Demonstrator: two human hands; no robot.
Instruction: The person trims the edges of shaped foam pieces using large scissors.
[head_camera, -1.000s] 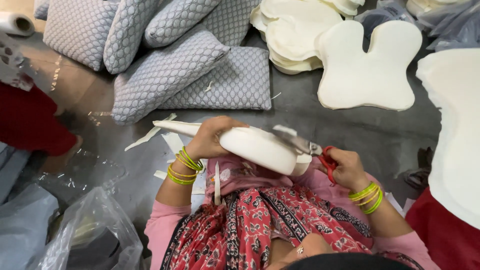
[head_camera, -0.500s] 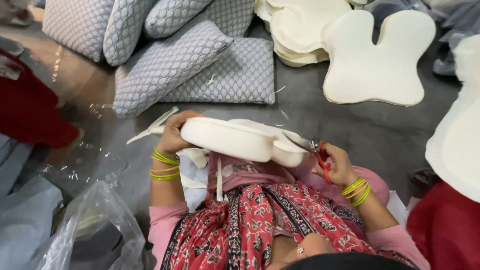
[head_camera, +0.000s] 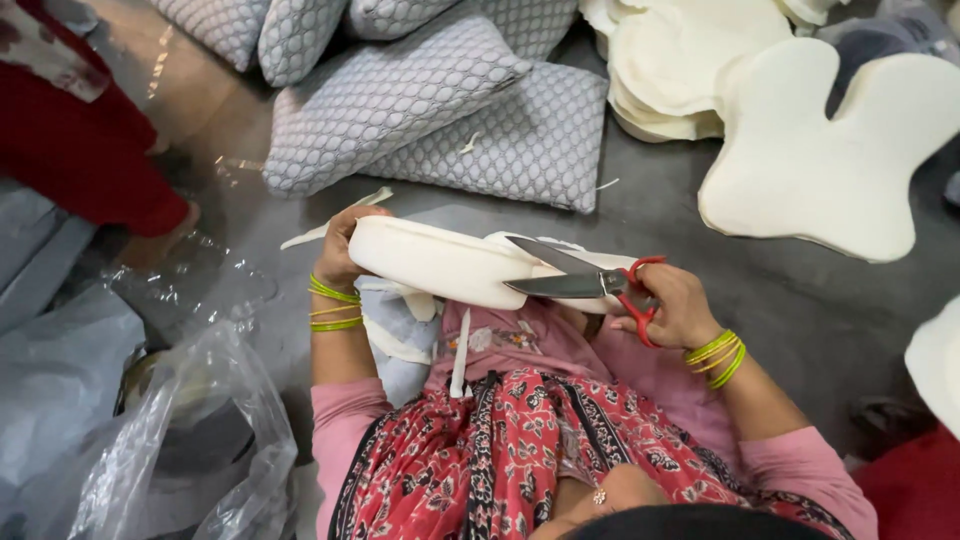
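At the centre of the frame I see the white foam pad (head_camera: 440, 262) lying crosswise above the lap, its left end gripped by my left hand (head_camera: 345, 250). My right hand (head_camera: 672, 305), closed through the red handles, holds the scissors (head_camera: 580, 280), blades parted at the pad's right end. Grey quilted cushions (head_camera: 400, 95) lie beyond.

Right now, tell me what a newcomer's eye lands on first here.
The red-handled scissors in the right hand, blades open over a white foam piece that the left hand grips at its far end. Behind lie grey quilted cushions and, at right, cut foam shapes.
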